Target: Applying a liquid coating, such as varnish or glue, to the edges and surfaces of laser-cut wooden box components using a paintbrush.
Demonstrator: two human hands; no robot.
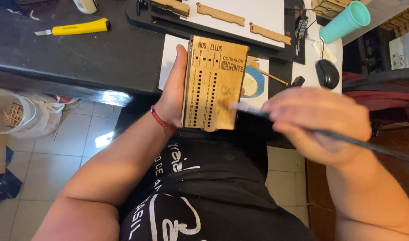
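Left hand: our left hand (174,91) grips the wooden box (215,85), held upright over our lap.
Right hand: our right hand (318,122) pinches a thin brush (329,135); its blurred tip seemingly touches the box face.
Nearby: blue tape roll (254,82) behind.

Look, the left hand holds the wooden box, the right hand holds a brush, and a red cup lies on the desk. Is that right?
Nearly. The cup is teal, not red, as the head view shows. The left hand does hold the wooden box, and the right hand a brush.
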